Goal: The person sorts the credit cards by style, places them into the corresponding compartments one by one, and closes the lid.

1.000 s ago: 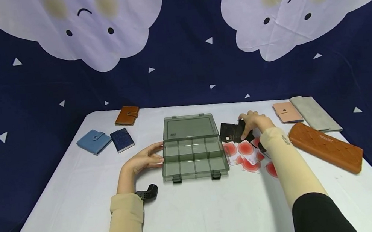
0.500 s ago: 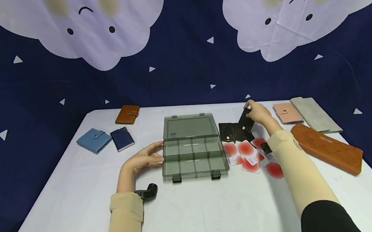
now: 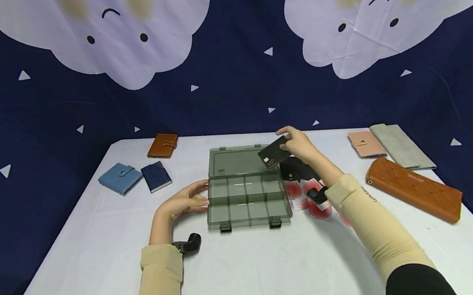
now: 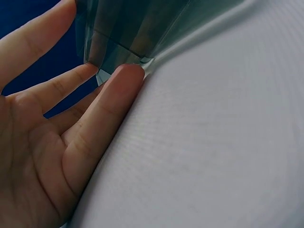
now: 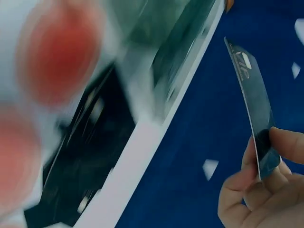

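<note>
One white table (image 3: pixel 103 277) spreads beneath both hands. Between them sits a clear green divided box (image 3: pixel 237 212) — its lid folded back, away from the person. Right of the right hand (image 3: pixel 299 145) lie a long quilted wallet (image 3: pixel 416 191), a grey pouch (image 3: pixel 402 145) and a pink wallet (image 3: pixel 366 144). The left hand (image 3: pixel 183 201), fingers extended and loosely spread, touches the box's left side without gripping it. Beyond that hand, toward its left, are a blue wallet (image 3: pixel 120 179), a small brown wallet (image 3: pixel 161 147) and a navy booklet (image 3: pixel 156 177). Nearer the person than the right hand, red-and-white cards (image 3: pixel 294 192) overlap beside the box; just below it lie black cards (image 3: pixel 295 170). The right hand pinches one VIP card (image 3: pixel 273 152) between thumb and fingers — tilted, raised before the lid's right corner.
</note>
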Motion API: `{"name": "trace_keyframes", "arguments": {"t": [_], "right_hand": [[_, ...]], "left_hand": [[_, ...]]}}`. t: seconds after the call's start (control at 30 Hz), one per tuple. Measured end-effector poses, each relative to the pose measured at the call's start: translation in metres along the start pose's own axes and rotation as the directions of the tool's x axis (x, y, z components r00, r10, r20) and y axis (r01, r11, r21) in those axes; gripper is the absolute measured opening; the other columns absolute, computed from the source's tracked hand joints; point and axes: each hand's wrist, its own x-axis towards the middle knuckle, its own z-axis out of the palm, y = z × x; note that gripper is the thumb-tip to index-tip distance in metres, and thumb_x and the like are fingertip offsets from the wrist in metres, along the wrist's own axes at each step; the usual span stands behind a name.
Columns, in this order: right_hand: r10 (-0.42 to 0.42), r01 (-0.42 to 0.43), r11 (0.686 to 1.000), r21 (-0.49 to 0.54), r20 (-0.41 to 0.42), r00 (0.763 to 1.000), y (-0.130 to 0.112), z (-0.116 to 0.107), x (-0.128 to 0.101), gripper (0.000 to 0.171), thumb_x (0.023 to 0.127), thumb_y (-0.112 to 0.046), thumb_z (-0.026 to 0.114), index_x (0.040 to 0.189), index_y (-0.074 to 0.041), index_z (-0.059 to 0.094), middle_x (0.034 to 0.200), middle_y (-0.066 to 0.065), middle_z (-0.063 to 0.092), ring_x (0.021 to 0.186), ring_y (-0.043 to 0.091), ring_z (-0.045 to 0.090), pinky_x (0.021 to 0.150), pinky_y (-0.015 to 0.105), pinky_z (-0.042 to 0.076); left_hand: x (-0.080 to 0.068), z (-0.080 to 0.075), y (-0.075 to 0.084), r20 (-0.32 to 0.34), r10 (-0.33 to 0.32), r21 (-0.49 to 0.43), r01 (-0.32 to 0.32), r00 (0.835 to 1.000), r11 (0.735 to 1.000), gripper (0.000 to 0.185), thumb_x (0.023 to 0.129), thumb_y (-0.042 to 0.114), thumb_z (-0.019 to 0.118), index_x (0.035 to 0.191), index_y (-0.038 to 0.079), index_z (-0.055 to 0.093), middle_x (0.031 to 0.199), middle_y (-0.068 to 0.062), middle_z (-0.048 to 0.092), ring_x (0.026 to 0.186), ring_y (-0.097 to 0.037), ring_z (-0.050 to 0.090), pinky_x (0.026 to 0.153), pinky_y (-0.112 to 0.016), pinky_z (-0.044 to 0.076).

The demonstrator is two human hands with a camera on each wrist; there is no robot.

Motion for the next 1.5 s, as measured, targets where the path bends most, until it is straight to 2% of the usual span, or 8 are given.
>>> {"name": "trace_keyframes", "arguments": {"t": [0.23,0.3,0.43,0.6,0.87,1.1,1.3,1.5], "right_hand": [[0.016,-0.051,0.984,0.173,0.199,0.980,-0.026,0.037,-0.011,0.031,0.094,-0.002,0.044,0.122,0.006,0.053,0.125,0.023,0.050,0.086,0.026,0.052,0.072,0.033,0.045],[0.037,-0.080,0.980,0.184,0.228,0.973,-0.031,0.046,-0.013,0.030,0.095,-0.004,0.044,0.121,0.006,0.054,0.127,0.022,0.049,0.093,0.027,0.054,0.079,0.037,0.048],[0.045,-0.086,0.986,0.144,0.269,0.962,-0.034,0.061,-0.014,0.026,0.094,-0.005,0.047,0.116,0.001,0.058,0.119,0.016,0.052,0.090,0.026,0.051,0.081,0.044,0.047],[0.027,-0.062,0.993,0.099,0.327,0.945,-0.034,0.075,-0.012,0.022,0.091,0.000,0.051,0.111,-0.001,0.060,0.092,0.009,0.052,0.068,0.017,0.045,0.068,0.037,0.051],[0.063,-0.068,0.998,-0.001,0.400,0.914,-0.036,0.090,-0.011,0.022,0.087,0.006,0.052,0.105,0.000,0.064,0.091,0.014,0.060,0.073,0.024,0.060,0.068,0.034,0.056],[0.061,0.037,0.974,-0.223,0.417,0.907,-0.036,0.098,-0.008,0.023,0.084,0.010,0.052,0.090,-0.007,0.067,0.082,0.010,0.065,0.063,0.019,0.063,0.058,0.027,0.055],[0.085,0.082,0.934,-0.348,0.438,0.895,-0.042,0.098,-0.015,0.032,0.088,0.006,0.048,0.111,-0.008,0.065,0.088,0.010,0.065,0.064,0.018,0.061,0.057,0.027,0.052],[0.100,0.116,0.930,-0.349,0.543,0.834,-0.042,0.095,-0.018,0.039,0.093,-0.004,0.047,0.131,-0.010,0.051,0.079,0.007,0.058,0.055,0.014,0.043,0.053,0.030,0.043]], "left_hand": [[0.000,0.000,-0.001,-0.001,0.001,-0.005,-0.001,1.000,1.000,0.081,0.081,0.002,0.063,0.147,0.001,0.016,0.150,-0.022,0.017,0.093,-0.014,0.056,0.088,-0.036,0.050],[0.000,0.000,-0.001,-0.004,0.000,-0.004,0.000,1.000,1.000,0.080,0.081,0.001,0.063,0.147,0.001,0.016,0.149,-0.022,0.017,0.093,-0.014,0.056,0.088,-0.036,0.050],[0.000,0.001,-0.001,-0.014,-0.005,0.000,0.005,1.000,1.000,0.080,0.082,0.001,0.062,0.147,0.001,0.016,0.149,-0.022,0.017,0.092,-0.014,0.057,0.087,-0.036,0.051],[0.000,0.001,-0.001,-0.016,-0.008,0.002,0.008,1.000,1.000,0.079,0.082,0.001,0.062,0.147,0.002,0.016,0.149,-0.022,0.017,0.093,-0.015,0.056,0.088,-0.037,0.050],[0.000,0.000,-0.001,-0.008,-0.005,0.003,0.005,1.000,1.000,0.079,0.082,0.001,0.062,0.147,0.002,0.016,0.149,-0.022,0.017,0.094,-0.015,0.056,0.089,-0.038,0.050],[0.001,0.000,-0.001,-0.003,0.000,-0.010,0.000,1.000,1.000,0.079,0.082,0.000,0.062,0.147,0.002,0.017,0.149,-0.022,0.017,0.093,-0.014,0.056,0.089,-0.036,0.050],[0.001,0.000,-0.001,-0.005,0.000,-0.013,0.000,1.000,1.000,0.079,0.082,0.000,0.062,0.147,0.002,0.016,0.149,-0.022,0.017,0.093,-0.014,0.056,0.088,-0.037,0.050],[0.000,0.000,-0.001,-0.005,0.001,-0.009,-0.001,1.000,1.000,0.079,0.082,0.000,0.061,0.147,0.002,0.016,0.149,-0.022,0.017,0.092,-0.014,0.057,0.089,-0.037,0.050]]}}
